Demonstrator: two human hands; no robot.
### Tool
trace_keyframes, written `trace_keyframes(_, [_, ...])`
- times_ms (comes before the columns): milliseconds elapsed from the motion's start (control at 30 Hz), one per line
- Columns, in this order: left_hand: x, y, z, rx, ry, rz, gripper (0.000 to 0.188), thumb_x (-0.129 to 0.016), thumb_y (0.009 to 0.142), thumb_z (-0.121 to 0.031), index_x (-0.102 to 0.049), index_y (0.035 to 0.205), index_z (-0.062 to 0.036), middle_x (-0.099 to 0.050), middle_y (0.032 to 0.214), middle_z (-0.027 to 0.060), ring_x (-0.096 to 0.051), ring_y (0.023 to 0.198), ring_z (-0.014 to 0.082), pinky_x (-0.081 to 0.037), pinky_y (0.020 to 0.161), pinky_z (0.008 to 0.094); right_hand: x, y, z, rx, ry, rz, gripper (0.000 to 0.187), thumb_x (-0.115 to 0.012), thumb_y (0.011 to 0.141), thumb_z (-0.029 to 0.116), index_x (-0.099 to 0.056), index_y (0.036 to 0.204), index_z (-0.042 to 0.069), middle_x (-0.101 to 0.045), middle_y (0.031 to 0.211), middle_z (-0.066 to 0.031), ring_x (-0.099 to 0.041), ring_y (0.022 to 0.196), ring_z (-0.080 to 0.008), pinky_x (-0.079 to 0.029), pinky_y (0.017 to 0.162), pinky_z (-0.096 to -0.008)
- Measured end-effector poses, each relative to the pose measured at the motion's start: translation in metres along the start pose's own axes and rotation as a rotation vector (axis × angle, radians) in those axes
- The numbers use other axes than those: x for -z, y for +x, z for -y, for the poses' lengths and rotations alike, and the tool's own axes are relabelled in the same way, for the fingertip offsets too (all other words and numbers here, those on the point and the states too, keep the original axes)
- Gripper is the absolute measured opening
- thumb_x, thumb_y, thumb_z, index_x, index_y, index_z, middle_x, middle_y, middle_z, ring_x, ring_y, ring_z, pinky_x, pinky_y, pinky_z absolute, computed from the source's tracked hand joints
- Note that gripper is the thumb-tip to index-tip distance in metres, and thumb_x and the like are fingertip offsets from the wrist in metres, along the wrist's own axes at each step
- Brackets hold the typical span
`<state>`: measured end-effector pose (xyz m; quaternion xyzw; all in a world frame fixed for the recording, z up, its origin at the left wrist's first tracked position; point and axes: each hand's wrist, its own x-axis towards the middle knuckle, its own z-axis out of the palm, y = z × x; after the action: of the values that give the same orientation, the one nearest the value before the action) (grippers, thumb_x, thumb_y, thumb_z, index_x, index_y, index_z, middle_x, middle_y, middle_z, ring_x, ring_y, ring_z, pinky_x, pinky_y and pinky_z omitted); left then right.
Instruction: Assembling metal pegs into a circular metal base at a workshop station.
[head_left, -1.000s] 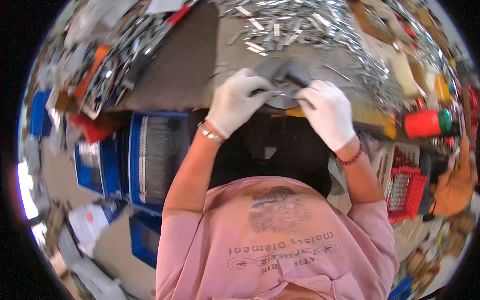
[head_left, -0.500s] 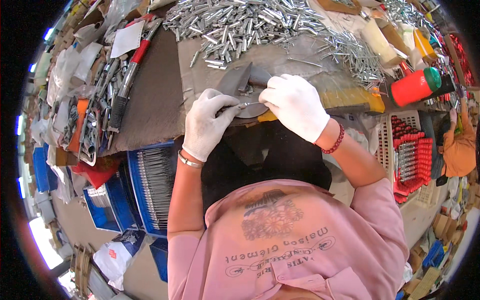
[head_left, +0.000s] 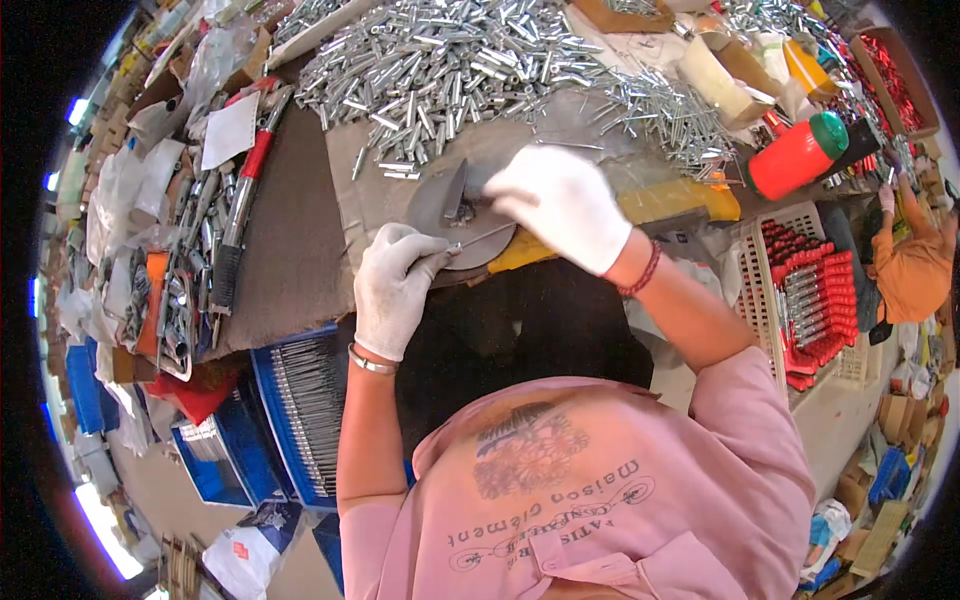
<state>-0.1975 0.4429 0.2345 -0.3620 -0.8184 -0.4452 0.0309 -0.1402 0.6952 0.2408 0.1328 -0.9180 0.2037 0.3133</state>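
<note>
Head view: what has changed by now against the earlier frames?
The right hand has left the right end of the thin metal rod, moving away from the body, toward the far side of the grey round plate; blur hides whether it grips anything. The left hand still pinches the rod's left end. The metal pile looks unchanged.

The left hand [head_left: 395, 295] and right hand [head_left: 575, 210] wear plain white gloves that end at the wrist. A silver-coloured bangle [head_left: 372, 360] circles the left wrist; a dark red bracelet [head_left: 645, 270] (beaded, by its bumpy outline) circles the right. The pink shirt [head_left: 700, 490] has short, loose sleeves, a floral print [head_left: 530, 455], dark lettering flanked by scrolled ornaments, and buttoned flaps. Below the worktop's [head_left: 295, 220] front edge, black clothing [head_left: 560, 325] covers the lap.
</note>
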Motion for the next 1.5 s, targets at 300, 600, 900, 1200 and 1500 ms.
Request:
trace_keyframes(300, [-0.001, 0.002, 0.002, -0.027, -0.002, -0.029, 0.01, -0.082, 0.082, -0.007, -0.079, 0.091, -0.0088, -0.067, 0.088, 0.009, -0.067, 0.084, 0.0279, -0.053, 0.074, 0.0374, -0.001, 0.02, -0.104, -0.4, -0.424, 0.372, 0.017, -0.066, 0.095, 0.025, -0.077, 0.102, 0.014, -0.07, 0.102, -0.008, -0.069, 0.101, -0.0307, -0.056, 0.089, -0.0409])
trace_keyframes(600, [-0.009, -0.002, 0.018, -0.058, 0.025, -0.053, 0.006, -0.08, 0.085, -0.019, -0.076, 0.089, -0.0167, -0.068, 0.093, 0.0078, -0.069, 0.09, 0.0324, -0.056, 0.077, 0.044, -0.01, 0.03, -0.128, -0.207, -0.306, 0.364, 0.021, -0.064, 0.097, 0.025, -0.075, 0.101, 0.008, -0.072, 0.105, -0.0123, -0.068, 0.105, -0.0327, -0.054, 0.092, -0.0433])
trace_keyframes(900, [-0.01, -0.013, 0.02, -0.057, 0.117, -0.135, 0.009, -0.08, 0.082, -0.016, -0.075, 0.089, -0.0176, -0.065, 0.091, 0.0048, -0.069, 0.089, 0.0279, -0.056, 0.075, 0.0396, -0.016, 0.017, 0.057, -0.072, 0.243, 0.175, 0.007, -0.073, 0.087, -0.002, -0.069, 0.092, 0.001, -0.066, 0.1, -0.0134, -0.065, 0.097, -0.0319, -0.051, 0.09, -0.0392])
trace_keyframes(1200, [-0.009, -0.013, 0.019, -0.03, 0.103, -0.121, 0.01, -0.081, 0.082, -0.019, -0.077, 0.091, -0.019, -0.066, 0.095, 0.0064, -0.069, 0.091, 0.0298, -0.056, 0.076, 0.0419, -0.03, 0.002, 0.062, -0.046, 0.084, 0.136, 0.009, -0.072, 0.088, -0.002, -0.068, 0.095, 0.002, -0.067, 0.104, -0.0138, -0.064, 0.1, -0.0341, -0.051, 0.092, -0.0429])
trace_keyframes(1500, [-0.012, -0.013, 0.02, -0.024, 0.122, -0.116, 0.01, -0.081, 0.082, -0.021, -0.077, 0.091, -0.0199, -0.066, 0.096, 0.006, -0.069, 0.091, 0.0298, -0.056, 0.077, 0.0416, -0.031, 0.003, 0.059, -0.031, 0.064, 0.159, 0.007, -0.072, 0.09, 0.0, -0.068, 0.095, 0.002, -0.067, 0.104, -0.0141, -0.064, 0.1, -0.0353, -0.051, 0.092, -0.0445])
